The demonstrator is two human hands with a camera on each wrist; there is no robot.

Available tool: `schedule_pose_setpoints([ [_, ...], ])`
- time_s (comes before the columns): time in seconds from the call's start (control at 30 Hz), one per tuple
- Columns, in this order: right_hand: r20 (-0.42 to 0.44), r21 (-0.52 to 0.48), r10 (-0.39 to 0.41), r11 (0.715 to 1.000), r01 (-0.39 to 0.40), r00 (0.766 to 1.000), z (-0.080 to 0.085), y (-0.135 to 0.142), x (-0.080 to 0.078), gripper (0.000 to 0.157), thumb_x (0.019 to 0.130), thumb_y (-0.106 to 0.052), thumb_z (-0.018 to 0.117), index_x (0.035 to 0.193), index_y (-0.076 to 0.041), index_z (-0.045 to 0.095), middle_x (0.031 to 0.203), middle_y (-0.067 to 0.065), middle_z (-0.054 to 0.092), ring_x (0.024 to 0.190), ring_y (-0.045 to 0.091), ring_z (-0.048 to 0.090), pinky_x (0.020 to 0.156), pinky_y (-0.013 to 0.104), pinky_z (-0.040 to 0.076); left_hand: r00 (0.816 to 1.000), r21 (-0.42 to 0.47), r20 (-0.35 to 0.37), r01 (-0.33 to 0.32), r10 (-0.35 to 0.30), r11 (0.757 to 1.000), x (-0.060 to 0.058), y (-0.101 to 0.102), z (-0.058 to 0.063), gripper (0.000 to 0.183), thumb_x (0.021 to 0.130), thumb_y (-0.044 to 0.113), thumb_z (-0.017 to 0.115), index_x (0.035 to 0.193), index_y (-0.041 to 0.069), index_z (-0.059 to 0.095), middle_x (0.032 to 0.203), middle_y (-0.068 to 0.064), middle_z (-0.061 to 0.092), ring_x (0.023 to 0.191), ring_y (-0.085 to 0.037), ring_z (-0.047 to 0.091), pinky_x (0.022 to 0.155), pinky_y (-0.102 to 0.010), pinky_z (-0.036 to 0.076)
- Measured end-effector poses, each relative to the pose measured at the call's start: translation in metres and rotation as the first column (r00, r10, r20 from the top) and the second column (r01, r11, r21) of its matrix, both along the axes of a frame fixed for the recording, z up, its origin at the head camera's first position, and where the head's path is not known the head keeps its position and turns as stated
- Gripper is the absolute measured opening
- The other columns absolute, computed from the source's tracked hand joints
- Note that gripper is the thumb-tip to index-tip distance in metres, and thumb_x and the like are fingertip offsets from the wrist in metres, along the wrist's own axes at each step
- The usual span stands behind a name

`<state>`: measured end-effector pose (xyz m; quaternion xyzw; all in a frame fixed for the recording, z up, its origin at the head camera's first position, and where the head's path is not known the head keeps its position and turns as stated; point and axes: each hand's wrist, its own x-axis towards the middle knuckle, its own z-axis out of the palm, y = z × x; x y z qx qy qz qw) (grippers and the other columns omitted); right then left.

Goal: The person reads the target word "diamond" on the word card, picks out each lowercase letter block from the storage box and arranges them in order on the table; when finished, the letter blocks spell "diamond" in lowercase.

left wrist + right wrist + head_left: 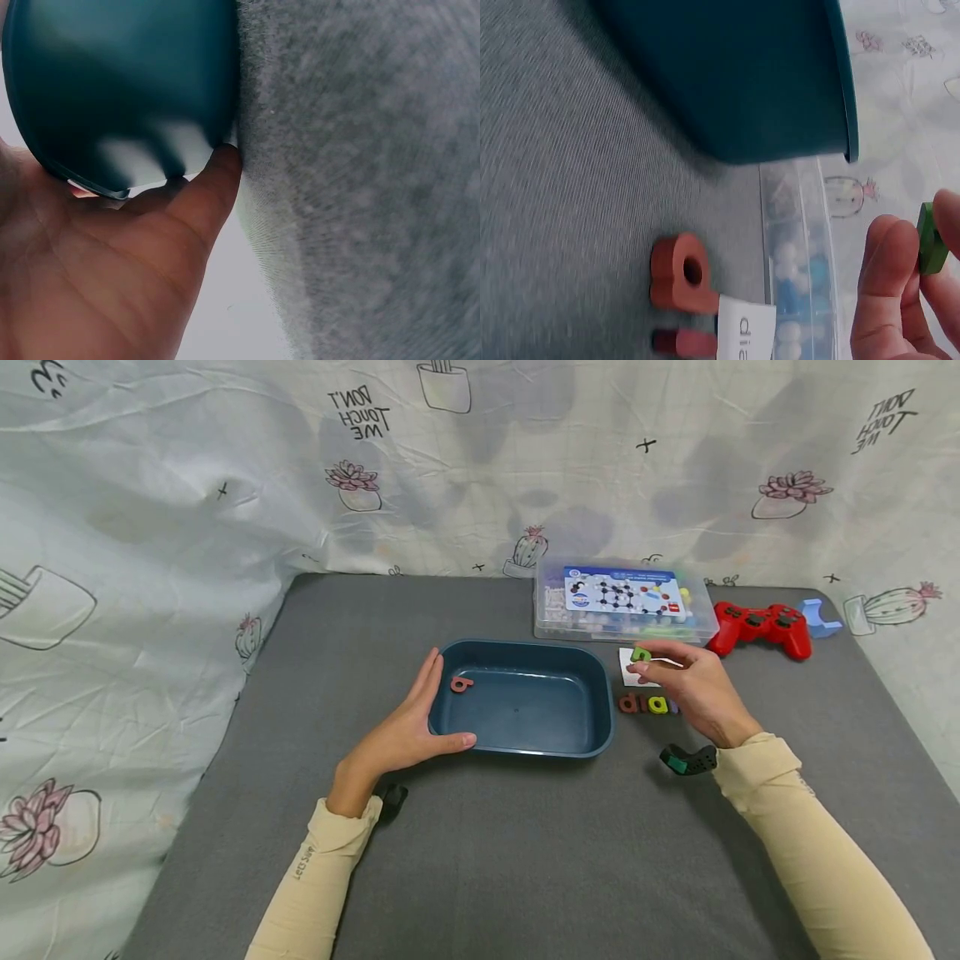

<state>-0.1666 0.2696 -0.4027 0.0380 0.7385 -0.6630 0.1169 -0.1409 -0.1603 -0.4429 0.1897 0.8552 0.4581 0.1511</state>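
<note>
My left hand [401,731] lies along the left end of a dark blue-green tray [525,753], straight fingers against its outer wall and thumb on the near rim. In the left wrist view its fingertips touch the tray's wall [127,82]. Inside the tray, toward the left, is a reddish-brown toy letter [461,684]. Right of the tray, my right hand [697,685] pinches a green toy letter [641,655] between thumb and fingers. Beneath it lie a white card [746,330] with print and a row with a brown letter d [627,703] and yellow letter [657,705]; the row's right end is partly hidden.
A clear plastic case [626,627] with a blue-and-white label stands at the back, behind the card. Beside it are a red game controller [761,625] and a light blue plastic piece [819,618]. Grey cloth [525,860] covers the table; a patterned curtain hangs behind.
</note>
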Motion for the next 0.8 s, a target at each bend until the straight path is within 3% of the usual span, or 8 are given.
schedule_pose_setpoints([
  [0.2, -0.01, 0.097, 0.0, 0.995, 0.001, 1.0, -0.001, 0.013, 0.001, 0.054, 0.106, -0.02, 0.072, 0.154, 0.0, 0.056, 0.13, -0.002, 0.06, 0.116, 0.019, 0.056, 0.093, 0.023, 0.054, 1.0, 0.007, -0.002, 0.01, -0.01, 1.0, 0.0, 0.0, 0.0, 0.13, 0.088, 0.065, 0.08, 0.173, 0.02, -0.008, 0.178, 0.001, -0.018, 0.163, -0.029, 0.001, 0.122, -0.067, 0.021],
  [0.47, 0.008, 0.12, -0.01, 0.993, 0.009, 1.0, -0.002, 0.032, 0.006, 0.057, 0.106, -0.02, 0.071, 0.158, -0.002, 0.052, 0.132, -0.002, 0.058, 0.119, 0.022, 0.054, 0.091, 0.023, 0.054, 1.0, 0.009, 0.002, 0.009, -0.009, 1.0, -0.001, -0.001, 0.0, 0.129, 0.089, 0.064, 0.08, 0.173, 0.021, -0.008, 0.178, 0.003, -0.018, 0.163, -0.029, 0.002, 0.122, -0.067, 0.021],
  [0.8, -0.078, 0.354, -0.013, 0.934, 0.04, 0.997, -0.009, 0.054, 0.013, 0.05, 0.107, -0.02, 0.069, 0.149, 0.002, 0.057, 0.125, -0.01, 0.06, 0.109, 0.009, 0.06, 0.088, 0.02, 0.054, 1.0, 0.003, 0.002, 0.01, -0.01, 1.0, -0.001, -0.001, 0.001, 0.13, 0.088, 0.065, 0.079, 0.173, 0.02, -0.008, 0.178, 0.002, -0.018, 0.163, -0.029, 0.001, 0.122, -0.067, 0.022],
])
